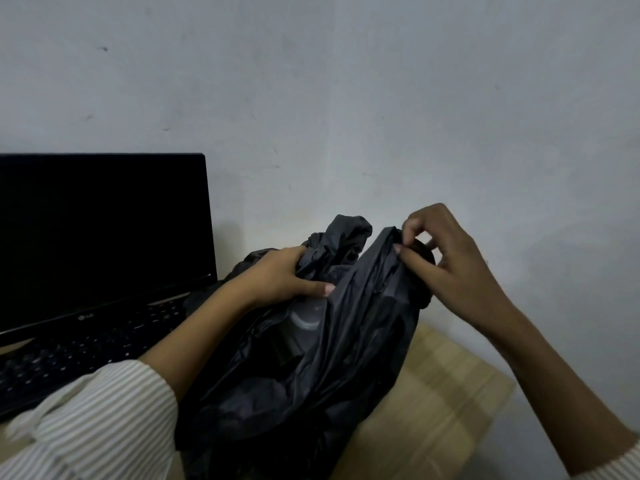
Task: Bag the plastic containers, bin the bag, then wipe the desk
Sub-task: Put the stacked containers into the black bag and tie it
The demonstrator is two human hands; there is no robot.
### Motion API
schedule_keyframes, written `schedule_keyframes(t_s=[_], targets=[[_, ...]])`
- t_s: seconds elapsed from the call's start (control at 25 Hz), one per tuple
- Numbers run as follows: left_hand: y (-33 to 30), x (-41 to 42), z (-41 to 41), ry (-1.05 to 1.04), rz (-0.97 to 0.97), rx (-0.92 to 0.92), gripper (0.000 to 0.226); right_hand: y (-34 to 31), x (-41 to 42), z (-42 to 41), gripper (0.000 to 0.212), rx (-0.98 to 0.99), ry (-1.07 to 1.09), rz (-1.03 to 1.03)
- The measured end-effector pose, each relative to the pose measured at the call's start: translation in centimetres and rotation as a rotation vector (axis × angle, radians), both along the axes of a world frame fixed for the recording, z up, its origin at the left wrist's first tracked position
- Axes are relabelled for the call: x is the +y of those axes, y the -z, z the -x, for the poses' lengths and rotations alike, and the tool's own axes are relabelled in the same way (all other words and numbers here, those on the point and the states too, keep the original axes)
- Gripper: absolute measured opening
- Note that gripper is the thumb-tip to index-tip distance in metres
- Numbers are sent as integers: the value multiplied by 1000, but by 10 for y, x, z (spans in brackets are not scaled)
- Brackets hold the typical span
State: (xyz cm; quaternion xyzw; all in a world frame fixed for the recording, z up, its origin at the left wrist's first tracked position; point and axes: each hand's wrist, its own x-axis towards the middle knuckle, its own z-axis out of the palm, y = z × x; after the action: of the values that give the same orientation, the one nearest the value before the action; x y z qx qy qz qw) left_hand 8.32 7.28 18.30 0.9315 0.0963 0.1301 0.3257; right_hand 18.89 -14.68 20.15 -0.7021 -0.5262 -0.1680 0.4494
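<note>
Pale, scuffed wall [346,81] is filling the background behind a light wooden desk [440,386], which is showing below the right hand. Black bag [311,375] is sitting on the desk between both forearms, a plastic container [306,322] glinting through its mouth just under the left hand [280,277], which is gripping bunched rim while the right hand [446,261] is pinching the opposite edge. Open laptop [97,258], screen dark, is standing beyond the left hand, its keyboard partly hidden by the striped sleeve [93,420].

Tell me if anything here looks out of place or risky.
The black bag, gripped by both hands, slumps against the open laptop, partly over its keyboard. Nothing looks spilled or torn.
</note>
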Motion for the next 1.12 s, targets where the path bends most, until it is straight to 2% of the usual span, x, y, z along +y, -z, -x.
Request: schedule_keyframes(t_s=[0.04,0.08,0.16,0.28,0.32,0.44,0.52,0.6,0.64,0.76,0.8,0.88,0.96,1.04,1.12], targets=[[0,0,0,5,4,-2,24,8,-1,3,7,-133,94,-32],[0,0,0,9,14,-6,25,12,-4,7,17,-173,116,-38],[0,-1,2,7,24,-10,23,19,-12,11,31,-110,38,39],[1,0,3,4,17,-13,22,26,-20,10,55,-144,22,218],[2,0,3,3,17,-13,22,26,-19,9,57,-176,15,246],[3,1,3,2,42,-12,28,23,-15,5,27,-304,0,160],[2,0,5,-8,18,-7,26,10,-17,3,18,-293,12,55],[1,-2,5,-17,-18,2,22,-15,-22,2,12,-177,11,-15],[1,-2,5,-24,-32,10,21,-28,-23,1,13,-45,-24,-40],[2,-2,4,-53,-49,11,22,-61,-21,2,28,527,-354,-208],[3,-2,3,-59,-49,11,28,-65,-16,6,35,703,-478,-293],[4,-6,2,-67,-51,2,42,-68,-3,12,48,927,-576,-454],[5,-9,1,-81,-76,-11,46,-66,11,15,45,1066,-594,-588],[4,-6,3,-59,-56,27,52,-65,20,16,33,1115,-624,-595],[0,-1,10,21,146,45,58,-60,25,14,24,1033,-562,-484]])
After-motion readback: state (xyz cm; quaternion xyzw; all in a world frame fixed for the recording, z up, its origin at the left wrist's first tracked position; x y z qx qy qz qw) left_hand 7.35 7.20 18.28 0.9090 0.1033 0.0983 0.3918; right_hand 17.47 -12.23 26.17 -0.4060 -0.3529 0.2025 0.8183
